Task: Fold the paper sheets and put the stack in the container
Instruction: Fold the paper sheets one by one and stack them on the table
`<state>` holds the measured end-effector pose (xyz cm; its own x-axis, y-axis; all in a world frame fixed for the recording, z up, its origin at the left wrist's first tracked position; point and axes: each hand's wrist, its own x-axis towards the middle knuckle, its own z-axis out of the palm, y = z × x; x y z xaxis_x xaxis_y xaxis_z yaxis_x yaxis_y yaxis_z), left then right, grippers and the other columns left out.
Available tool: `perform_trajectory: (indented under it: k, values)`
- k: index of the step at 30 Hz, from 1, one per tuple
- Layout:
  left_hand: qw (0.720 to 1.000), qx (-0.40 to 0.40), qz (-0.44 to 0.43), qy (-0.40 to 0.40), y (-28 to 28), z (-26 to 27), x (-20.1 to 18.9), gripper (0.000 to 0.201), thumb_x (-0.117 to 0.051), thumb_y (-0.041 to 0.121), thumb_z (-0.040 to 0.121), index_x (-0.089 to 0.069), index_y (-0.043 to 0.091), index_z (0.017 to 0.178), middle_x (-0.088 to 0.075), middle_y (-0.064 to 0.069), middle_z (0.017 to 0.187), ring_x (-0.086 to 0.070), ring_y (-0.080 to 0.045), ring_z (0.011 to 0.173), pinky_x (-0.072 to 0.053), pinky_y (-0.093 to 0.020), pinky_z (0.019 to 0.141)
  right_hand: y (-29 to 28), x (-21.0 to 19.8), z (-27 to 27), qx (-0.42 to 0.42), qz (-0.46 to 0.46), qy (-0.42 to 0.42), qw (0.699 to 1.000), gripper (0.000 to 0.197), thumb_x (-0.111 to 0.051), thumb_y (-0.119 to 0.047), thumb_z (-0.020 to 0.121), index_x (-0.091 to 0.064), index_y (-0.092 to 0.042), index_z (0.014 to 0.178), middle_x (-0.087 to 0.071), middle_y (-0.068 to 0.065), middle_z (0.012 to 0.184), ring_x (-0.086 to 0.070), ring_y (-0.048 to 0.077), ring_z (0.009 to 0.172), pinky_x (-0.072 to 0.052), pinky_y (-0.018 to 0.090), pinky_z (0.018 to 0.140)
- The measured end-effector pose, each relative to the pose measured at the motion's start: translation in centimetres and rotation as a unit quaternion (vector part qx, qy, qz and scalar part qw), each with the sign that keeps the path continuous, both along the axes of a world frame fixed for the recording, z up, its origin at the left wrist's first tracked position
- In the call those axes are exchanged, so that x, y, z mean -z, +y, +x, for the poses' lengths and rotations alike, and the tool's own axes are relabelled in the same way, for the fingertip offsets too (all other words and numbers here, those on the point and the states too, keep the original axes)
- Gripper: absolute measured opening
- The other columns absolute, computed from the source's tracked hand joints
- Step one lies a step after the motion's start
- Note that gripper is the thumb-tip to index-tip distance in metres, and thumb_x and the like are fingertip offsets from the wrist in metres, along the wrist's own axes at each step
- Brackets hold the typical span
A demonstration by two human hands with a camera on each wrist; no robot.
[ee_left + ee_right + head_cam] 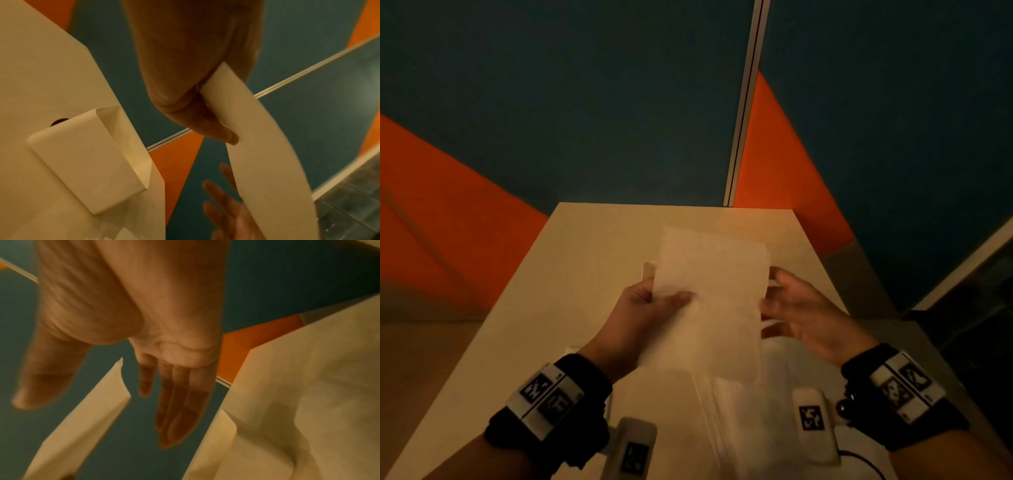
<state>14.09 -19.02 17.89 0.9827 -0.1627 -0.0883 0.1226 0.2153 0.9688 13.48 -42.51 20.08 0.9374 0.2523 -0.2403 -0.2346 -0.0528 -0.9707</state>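
Step in hand: folding looks under way — one thin white paper sheet (709, 301) is held up in the air above the middle of the pale rectangular table (585, 246), apparently already folded into a tall narrow strip, though the dim light leaves the crease unclear.

Left hand (650, 308): its grip is closed on the paper sheet's left edge, thumb on the near face and fingers behind; the left wrist view shows the sheet (257, 138) pinched and bowing away from the hand (195, 65).

Right hand (801, 308): grip fully open, fingers straight and spread, holding nothing. It hovers just beside the sheet's right edge; whether the fingertips touch the paper cannot be told. In the right wrist view the hand (164, 353) is blurred, with the sheet's corner (92, 410) near it.

Remaining paper: more loose white sheets (743, 404) lie flat on the table toward its near edge, below the raised one.

Container: a small white open-topped rectangular box (88, 155) stands on the table towards its far edge, mostly hidden behind the sheet in the head view. Nothing can be seen inside it.

Progress: early, by my judgement — nothing seems to be in the container yet.

Next move calls for: the right hand taking the free edge so both hands can square the corners, then a firm crease. The sheet is limp and will sag if held by one side only.
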Motion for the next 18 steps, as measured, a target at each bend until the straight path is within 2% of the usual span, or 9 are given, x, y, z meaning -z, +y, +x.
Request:
perform_trajectory:
  k: [3,5,9,11,12,14,16,17,18]
  values:
    - [0.999,0.0,-0.03,0.02,-0.2,-0.1,-0.1,0.011,-0.06,0.004,0.084,-0.068,0.003,0.091,-0.071,-0.01,0.082,-0.066,-0.018,0.066,-0.055,-0.027,0.059,1.0,1.0,-0.5,0.029,0.029,-0.005,0.999,0.048,-0.067,-0.006,0.08,-0.056,-0.026,0.122,-0.072,0.012,0.101,-0.07,0.027,0.087,-0.057,0.034,0.065]
    - [0.999,0.008,-0.042,0.026,-0.1,-0.1,-0.1,0.013,-0.06,0.004,0.081,-0.068,0.002,0.092,-0.072,-0.012,0.084,-0.067,-0.018,0.067,-0.057,-0.029,0.06,1.5,1.6,-0.5,0.056,0.05,-0.024,0.997,0.039,-0.057,0.004,0.086,-0.062,-0.021,0.115,-0.073,0.012,0.093,-0.068,0.023,0.079,-0.055,0.033,0.059]
    - [0.998,0.061,-0.008,0.018,1.1,-0.1,-0.1,0.026,-0.062,0.013,0.081,-0.07,0.008,0.105,-0.071,-0.012,0.103,-0.068,-0.026,0.09,-0.057,-0.041,0.08,1.6,2.2,-0.7,0.117,0.071,-0.037,0.99,0.024,-0.059,0.001,0.083,-0.074,-0.016,0.089,-0.074,0.007,0.085,-0.068,0.02,0.076,-0.055,0.03,0.058]
    - [0.996,0.087,0.025,0.006,1.8,0.0,-0.2,0.018,-0.061,0.008,0.086,-0.076,0.014,0.094,-0.073,-0.009,0.097,-0.069,-0.024,0.09,-0.058,-0.037,0.075,1.5,2.2,-0.6,0.131,0.082,-0.033,0.987,0.023,-0.057,0.0,0.085,-0.075,-0.014,0.088,-0.074,0.011,0.089,-0.068,0.024,0.08,-0.056,0.033,0.062]
    - [0.994,0.096,0.047,-0.001,2.2,0.0,-0.2,0.027,-0.055,0.002,0.09,-0.078,0.015,0.085,-0.074,-0.007,0.091,-0.07,-0.022,0.086,-0.058,-0.032,0.071,1.4,2.2,-0.6,0.127,0.091,-0.024,0.987,0.023,-0.054,-0.001,0.088,-0.074,-0.01,0.088,-0.072,0.013,0.091,-0.066,0.026,0.081,-0.054,0.035,0.065]
    - [0.99,0.121,0.076,0.002,2.9,0.1,-0.3,0.035,-0.049,-0.004,0.091,-0.078,0.012,0.08,-0.074,-0.004,0.092,-0.069,-0.021,0.086,-0.057,-0.029,0.072,1.2,1.9,-0.6,0.115,0.131,0.004,0.985,0.036,-0.04,-0.009,0.093,-0.072,-0.006,0.077,-0.07,0.011,0.087,-0.062,0.024,0.073,-0.051,0.03,0.059]
    - [0.986,0.146,0.081,-0.001,3.5,0.1,-0.5,0.021,-0.057,0.009,0.084,-0.077,0.008,0.089,-0.071,-0.002,0.106,-0.065,-0.025,0.098,-0.057,-0.034,0.084,1.1,1.7,-0.7,0.104,0.141,0.026,0.984,0.047,-0.031,-0.019,0.095,-0.07,-0.009,0.069,-0.069,0.006,0.083,-0.059,0.02,0.07,-0.046,0.029,0.057]
    - [0.983,0.164,0.082,-0.003,3.8,0.1,-0.5,0.026,-0.063,0.023,0.077,-0.076,0.009,0.094,-0.069,0.0,0.111,-0.063,-0.026,0.102,-0.056,-0.035,0.086,1.2,1.5,-0.7,0.1,0.12,0.023,0.987,0.045,-0.034,-0.021,0.095,-0.07,-0.01,0.07,-0.069,0.005,0.083,-0.058,0.021,0.072,-0.043,0.03,0.059]
    - [0.98,0.181,0.086,-0.003,4.1,0.0,-0.5,0.041,-0.07,0.038,0.068,-0.075,0.01,0.097,-0.068,0.001,0.114,-0.063,-0.026,0.102,-0.056,-0.034,0.085,1.3,1.6,-0.6,0.09,0.082,0.007,0.993,0.038,-0.042,-0.019,0.095,-0.07,-0.011,0.071,-0.068,0.004,0.08,-0.057,0.021,0.073,-0.042,0.029,0.06]
